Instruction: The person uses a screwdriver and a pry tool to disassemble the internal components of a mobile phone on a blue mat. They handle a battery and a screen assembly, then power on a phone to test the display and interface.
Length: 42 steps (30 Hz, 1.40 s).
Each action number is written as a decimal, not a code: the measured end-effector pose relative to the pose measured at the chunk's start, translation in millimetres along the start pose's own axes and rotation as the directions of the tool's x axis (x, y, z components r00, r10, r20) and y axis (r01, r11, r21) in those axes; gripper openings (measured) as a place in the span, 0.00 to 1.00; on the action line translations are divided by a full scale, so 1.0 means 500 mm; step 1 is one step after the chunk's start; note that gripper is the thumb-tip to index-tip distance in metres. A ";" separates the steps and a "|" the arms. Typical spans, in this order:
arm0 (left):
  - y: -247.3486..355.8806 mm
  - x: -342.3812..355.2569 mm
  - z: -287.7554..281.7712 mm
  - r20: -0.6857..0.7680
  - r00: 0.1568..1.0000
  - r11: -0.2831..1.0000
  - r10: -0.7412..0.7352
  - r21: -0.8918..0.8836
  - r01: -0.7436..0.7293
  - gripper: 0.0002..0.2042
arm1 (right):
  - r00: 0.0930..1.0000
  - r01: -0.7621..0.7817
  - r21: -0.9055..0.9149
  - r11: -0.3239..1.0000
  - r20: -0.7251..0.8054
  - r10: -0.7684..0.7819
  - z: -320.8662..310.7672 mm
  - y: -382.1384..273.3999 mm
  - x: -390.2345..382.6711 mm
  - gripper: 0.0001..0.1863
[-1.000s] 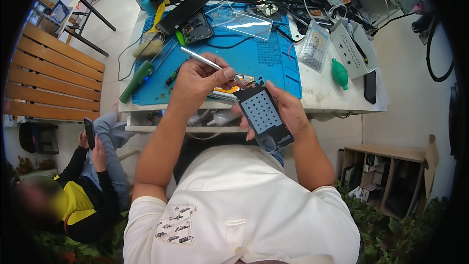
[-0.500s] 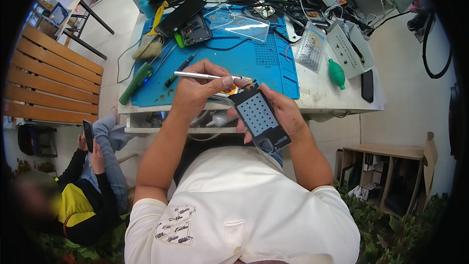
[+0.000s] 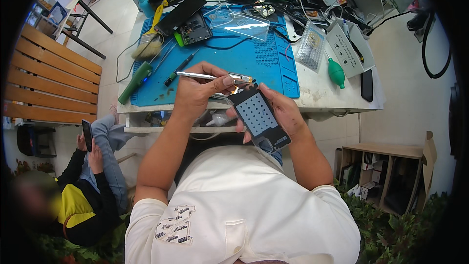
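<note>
My left hand point(image 3: 205, 85) is closed in a pinch around a slim silver pen-like tool point(image 3: 196, 75). Its fingertips, with an orange-and-metal bit point(image 3: 249, 79) showing beside them, are at the top end of a phone screen assembly point(image 3: 257, 115). That assembly is dark, with a light grey panel of black dots and a clear film along its edge. My right hand point(image 3: 287, 112) grips it, thumb at the upper edge and fingers underneath, tilted above the desk's front edge. Whether the left fingertips hold the orange bit too cannot be made out.
A blue work mat point(image 3: 215, 63) carries a green-handled tool point(image 3: 139, 79), a brush point(image 3: 149, 49), an opened phone point(image 3: 195, 29) and a clear plate point(image 3: 239, 24). A green air blower point(image 3: 336, 73) stands right. Below, a drawer point(image 3: 171, 129) is pulled out. Someone holding a phone sits at left.
The silver tool has shifted very slightly to the right with my left hand. The screen assembly and my right hand stay nearly in place.
</note>
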<state>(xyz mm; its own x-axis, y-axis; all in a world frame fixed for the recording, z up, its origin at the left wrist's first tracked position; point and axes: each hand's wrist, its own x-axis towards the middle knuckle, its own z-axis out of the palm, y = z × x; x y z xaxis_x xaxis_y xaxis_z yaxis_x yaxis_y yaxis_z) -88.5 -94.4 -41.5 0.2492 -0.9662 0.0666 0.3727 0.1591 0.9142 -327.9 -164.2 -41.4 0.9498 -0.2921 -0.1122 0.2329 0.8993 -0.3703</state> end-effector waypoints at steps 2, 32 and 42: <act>0.000 -0.001 -0.001 -0.006 1.000 1.000 0.008 0.006 -0.008 0.12 | 1.000 0.004 -0.003 1.000 0.001 -0.004 0.000 0.001 0.000 0.34; -0.018 -0.010 0.004 -0.019 0.997 0.996 0.075 0.039 -0.074 0.10 | 1.000 0.022 -0.024 0.999 -0.008 -0.022 -0.005 0.004 -0.006 0.33; -0.014 -0.012 -0.004 -0.001 0.999 0.993 0.051 0.104 -0.050 0.11 | 0.992 0.038 -0.148 0.988 -0.116 -0.055 0.018 0.005 -0.009 0.33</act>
<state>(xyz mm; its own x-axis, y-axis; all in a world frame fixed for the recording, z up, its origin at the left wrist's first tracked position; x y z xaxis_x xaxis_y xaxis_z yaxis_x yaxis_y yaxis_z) -90.7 -89.2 -49.2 0.2688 -0.9566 0.1125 0.2651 0.1858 0.9462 -329.7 -157.4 -33.6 0.9048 -0.3772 -0.1978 0.2352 0.8297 -0.5062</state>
